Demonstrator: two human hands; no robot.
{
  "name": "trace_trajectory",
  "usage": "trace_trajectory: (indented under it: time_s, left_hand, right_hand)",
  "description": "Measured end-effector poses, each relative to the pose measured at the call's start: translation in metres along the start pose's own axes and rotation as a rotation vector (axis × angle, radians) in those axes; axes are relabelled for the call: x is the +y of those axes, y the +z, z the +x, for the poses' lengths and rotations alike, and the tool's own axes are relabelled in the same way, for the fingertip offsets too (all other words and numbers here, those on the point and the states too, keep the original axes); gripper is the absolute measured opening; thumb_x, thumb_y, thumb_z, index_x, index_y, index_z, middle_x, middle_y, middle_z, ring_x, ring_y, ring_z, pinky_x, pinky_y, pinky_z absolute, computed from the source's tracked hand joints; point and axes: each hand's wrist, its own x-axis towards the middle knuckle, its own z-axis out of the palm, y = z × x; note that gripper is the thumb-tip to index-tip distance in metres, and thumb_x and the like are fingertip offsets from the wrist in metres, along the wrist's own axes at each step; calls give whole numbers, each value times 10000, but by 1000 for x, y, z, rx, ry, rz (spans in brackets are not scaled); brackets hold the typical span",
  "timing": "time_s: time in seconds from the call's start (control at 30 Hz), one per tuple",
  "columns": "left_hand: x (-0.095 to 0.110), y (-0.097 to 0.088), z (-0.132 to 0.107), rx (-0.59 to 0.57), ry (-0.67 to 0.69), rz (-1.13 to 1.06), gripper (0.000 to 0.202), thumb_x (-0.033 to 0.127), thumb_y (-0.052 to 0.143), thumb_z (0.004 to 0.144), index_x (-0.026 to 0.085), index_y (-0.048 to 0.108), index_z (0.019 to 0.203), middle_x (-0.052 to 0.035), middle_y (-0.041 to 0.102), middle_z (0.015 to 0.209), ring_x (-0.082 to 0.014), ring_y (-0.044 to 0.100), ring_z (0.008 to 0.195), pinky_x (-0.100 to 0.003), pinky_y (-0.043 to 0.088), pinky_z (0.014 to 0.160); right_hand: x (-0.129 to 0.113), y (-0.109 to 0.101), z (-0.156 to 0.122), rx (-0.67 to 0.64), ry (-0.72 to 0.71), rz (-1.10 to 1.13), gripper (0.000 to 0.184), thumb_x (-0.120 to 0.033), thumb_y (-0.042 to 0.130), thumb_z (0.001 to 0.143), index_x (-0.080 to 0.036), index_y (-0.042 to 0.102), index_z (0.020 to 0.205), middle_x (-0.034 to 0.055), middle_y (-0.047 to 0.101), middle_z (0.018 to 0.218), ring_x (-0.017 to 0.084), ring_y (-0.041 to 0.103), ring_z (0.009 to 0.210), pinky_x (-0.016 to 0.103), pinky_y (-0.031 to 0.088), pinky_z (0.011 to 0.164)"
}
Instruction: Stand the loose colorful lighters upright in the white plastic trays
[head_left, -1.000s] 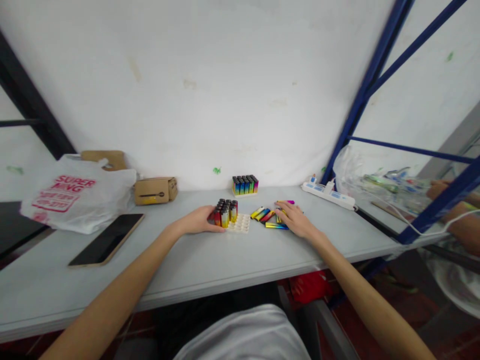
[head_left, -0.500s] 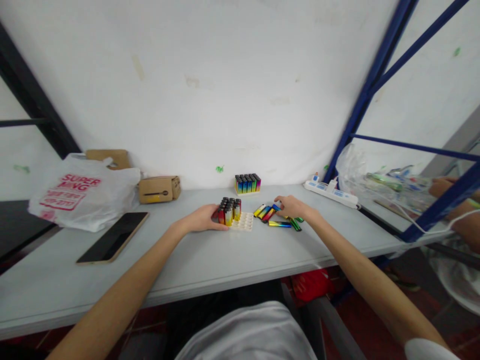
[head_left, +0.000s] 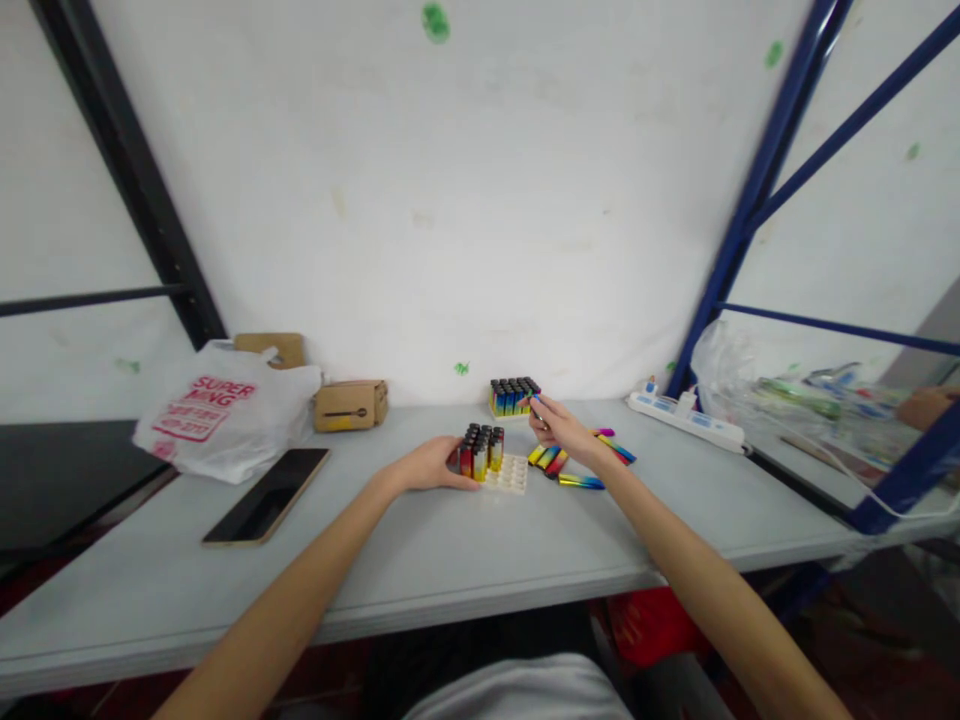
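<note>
My left hand (head_left: pixel 439 464) is wrapped round the left side of a white tray (head_left: pixel 512 474) with round holes. Several lighters (head_left: pixel 478 455) stand upright in the tray's left part, red and yellow with black tops. The right part of the tray shows bare holes. My right hand (head_left: pixel 556 424) is raised over the desk with its fingers pinched on a lighter (head_left: pixel 535 402), of which only a small end shows. Under and beside that hand lie several loose lighters (head_left: pixel 581 482) in yellow, red and blue.
Against the wall stands a filled tray of lighters (head_left: pixel 511 398). To the left are a phone (head_left: pixel 268 495), a plastic bag (head_left: pixel 225 410) and a cardboard box (head_left: pixel 350 406). A power strip (head_left: pixel 686 420) lies at the right, near a blue rack post (head_left: pixel 739 240). Another person's hand (head_left: pixel 926 408) shows beyond it.
My right hand has lifted from the loose lighters and moved left toward the tray with a lighter in its fingers. My left hand keeps its hold. The whole view has shifted slightly.
</note>
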Motion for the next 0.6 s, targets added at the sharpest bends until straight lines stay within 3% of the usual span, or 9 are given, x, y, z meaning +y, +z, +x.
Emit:
trace_trajectory:
  time_s: [0.1, 0.23, 0.47, 0.6]
  left_hand:
    - [0, 1, 0, -11, 39, -54, 762, 717, 730, 616, 167, 638, 1135, -65, 703, 1034, -258, 618, 865, -318, 463, 743]
    - [-1, 2, 1, 3, 28, -37, 756, 716, 733, 612, 159, 648, 1116, -66, 706, 983, -254, 617, 838, -309, 455, 717]
    - [1, 0, 1, -5, 27, 1, 732, 729, 727, 620, 164, 657, 1080, -49, 700, 936, -235, 609, 788, -286, 423, 662]
    - [0, 0, 2, -5, 9, -10, 731, 724, 733, 605, 153, 669, 1056, -58, 709, 928, -244, 616, 785, -290, 429, 668]
  right_hand:
    - [3, 30, 10, 189, -58, -92, 483, -697, 416, 892, -220, 491, 860, -80, 301, 582, 101, 251, 463, 234, 214, 435]
    - [19, 50, 6, 461, -215, -377, 519, -676, 436, 890, -221, 397, 642, -30, 390, 570, 131, 375, 553, 260, 296, 518]
    - [34, 52, -6, 504, -197, -530, 385, -484, 447, 850, -221, 360, 583, -30, 372, 554, 134, 363, 559, 271, 243, 545]
    - [31, 54, -6, 453, -205, -537, 394, -494, 450, 897, -207, 424, 628, -25, 444, 590, 146, 421, 596, 270, 281, 577]
